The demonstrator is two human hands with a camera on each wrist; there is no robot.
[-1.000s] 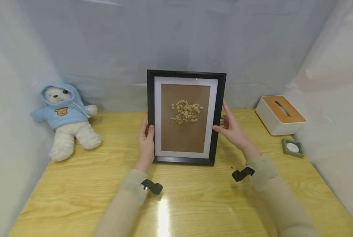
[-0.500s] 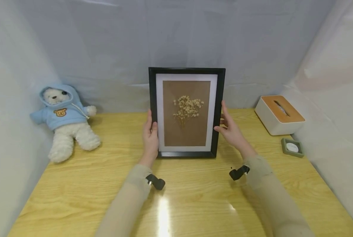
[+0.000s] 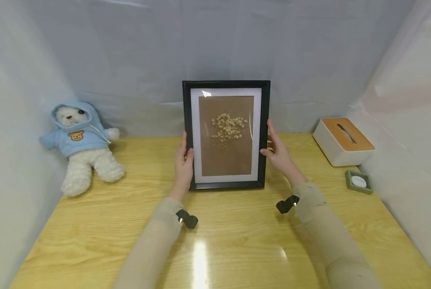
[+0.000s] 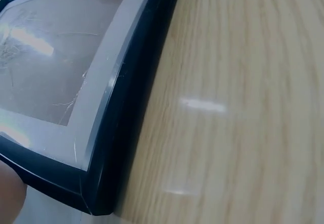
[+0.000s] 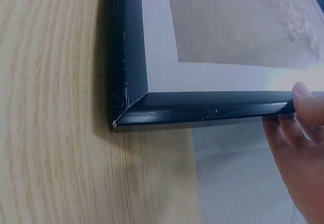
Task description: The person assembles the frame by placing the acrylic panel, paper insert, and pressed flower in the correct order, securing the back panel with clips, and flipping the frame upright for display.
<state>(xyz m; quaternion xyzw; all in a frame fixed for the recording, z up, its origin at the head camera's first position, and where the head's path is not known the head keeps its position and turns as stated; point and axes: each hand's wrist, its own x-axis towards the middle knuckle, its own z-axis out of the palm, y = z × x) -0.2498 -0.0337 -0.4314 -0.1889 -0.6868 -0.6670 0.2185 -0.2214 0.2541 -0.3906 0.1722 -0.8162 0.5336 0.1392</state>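
A black picture frame [image 3: 226,166] with a white mat and brown backing stands nearly upright in mid-view, with dried flowers [image 3: 229,126] behind its clear front. My left hand [image 3: 183,170] grips its left side, thumb in front. On the opposite side my right hand [image 3: 281,155] holds the edge between a thumb in front and fingers around the back. In the left wrist view, only a bit of that hand [image 4: 10,193] shows by the frame's corner. The right wrist view shows small scuffs on the black moulding [image 5: 202,107]. Whether the bottom edge touches the table, I cannot tell.
On the left, a white plush bear [image 3: 79,136] in a blue hoodie leans against the wall. A white tissue box [image 3: 331,144] with an orange lid sits at the back right. Before it lies a small green square dish [image 3: 360,188] with a white round piece. A grey sheet hangs behind.
The picture frame has straightened from a slight tilt, and its lower edge has shifted a little farther back. Both hands have moved with it, keeping their hold.
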